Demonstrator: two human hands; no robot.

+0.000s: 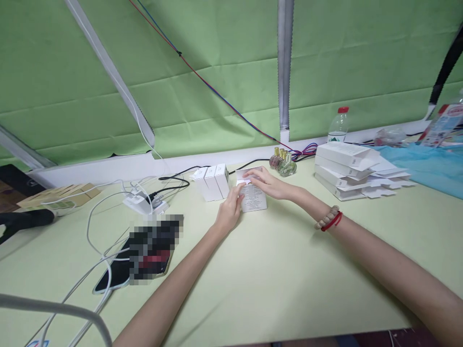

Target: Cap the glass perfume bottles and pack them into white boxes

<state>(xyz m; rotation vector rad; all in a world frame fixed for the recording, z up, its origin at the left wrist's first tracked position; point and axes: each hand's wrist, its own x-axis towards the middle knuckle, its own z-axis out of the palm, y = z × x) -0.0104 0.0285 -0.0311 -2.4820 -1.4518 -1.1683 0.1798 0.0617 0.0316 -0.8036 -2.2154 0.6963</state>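
Note:
A small white box [255,201] with lines of printed text on its face is at the middle of the table, its upper end folded open. My left hand [230,206] is closed around the box's left side. At the upper end, my right hand [266,182] has its fingers and thumb on the flap, partly hiding it. Just left of the hands stand several similar white boxes [211,183] in a row. Behind my right hand are several small glass perfume bottles [288,166] with gold-coloured tops.
Flattened white cartons [343,168] are stacked at the right, before a clear red-capped bottle [338,126] and blue cloth [427,164]. Leftward lie phones [117,272], white cables [104,258], a power strip [142,202] and tan boxes [61,195]. A green curtain [217,72] hangs behind.

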